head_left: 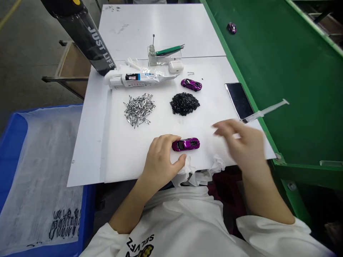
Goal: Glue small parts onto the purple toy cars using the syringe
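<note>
A small purple toy car (189, 144) lies on the white work mat. My left hand (162, 159) is curled around its left end, fingertips at the upper edge and thumb at the near side. My right hand (239, 142) hovers to the right of the car, smeared by motion; whether its fingers hold anything does not show. Beyond the car sit a pile of small black parts (184, 104) and, further left, a pile of thin clear parts with dark outlines (139, 110). Another purple toy car (191, 84) stands behind the black pile.
A phone (239, 100) and a syringe (264, 111) lie at the right edge, beside a green conveyor (257, 64) carrying one purple car (231, 28). A white tube (144, 78), green tweezers (168, 50) and a tall black bottle (88, 35) stand or lie behind. Crumpled tissue (198, 173) hangs at the front edge.
</note>
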`<state>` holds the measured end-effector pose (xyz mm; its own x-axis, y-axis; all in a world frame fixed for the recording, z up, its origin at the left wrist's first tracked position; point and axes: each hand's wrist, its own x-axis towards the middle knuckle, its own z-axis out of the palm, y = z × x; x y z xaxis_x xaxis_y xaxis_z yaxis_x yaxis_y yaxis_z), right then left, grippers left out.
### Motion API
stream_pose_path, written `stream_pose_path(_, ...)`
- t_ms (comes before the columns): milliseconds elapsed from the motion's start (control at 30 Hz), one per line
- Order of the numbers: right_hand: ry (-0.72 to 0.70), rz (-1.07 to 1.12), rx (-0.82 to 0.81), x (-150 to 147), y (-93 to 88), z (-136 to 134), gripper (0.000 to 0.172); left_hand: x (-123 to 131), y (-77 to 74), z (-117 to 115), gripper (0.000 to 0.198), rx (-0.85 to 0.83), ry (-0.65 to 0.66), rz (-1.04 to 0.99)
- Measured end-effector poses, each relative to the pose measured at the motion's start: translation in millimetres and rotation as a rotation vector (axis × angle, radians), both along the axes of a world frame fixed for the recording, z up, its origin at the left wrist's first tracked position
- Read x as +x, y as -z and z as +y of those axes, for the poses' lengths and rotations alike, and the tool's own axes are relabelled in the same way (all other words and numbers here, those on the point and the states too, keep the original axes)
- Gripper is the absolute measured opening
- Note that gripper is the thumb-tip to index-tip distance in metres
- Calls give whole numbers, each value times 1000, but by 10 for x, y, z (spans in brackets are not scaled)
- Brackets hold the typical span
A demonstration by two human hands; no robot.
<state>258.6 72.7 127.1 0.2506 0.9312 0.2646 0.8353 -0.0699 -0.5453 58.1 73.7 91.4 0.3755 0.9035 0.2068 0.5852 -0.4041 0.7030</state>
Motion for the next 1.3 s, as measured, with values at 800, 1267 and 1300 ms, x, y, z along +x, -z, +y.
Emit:
stream_pose_path(800,-946,1021,51,-297,-233,306,48,22,7,42,16,54,-47,10)
stream_pose_path(1267,-846,594,32,-42,219,204,71,46,-2,56,14,71,-28,25)
stream_pose_path(1300,-869,496,-12,-13,245,197,69,46,-3,56,14,68,-29,26)
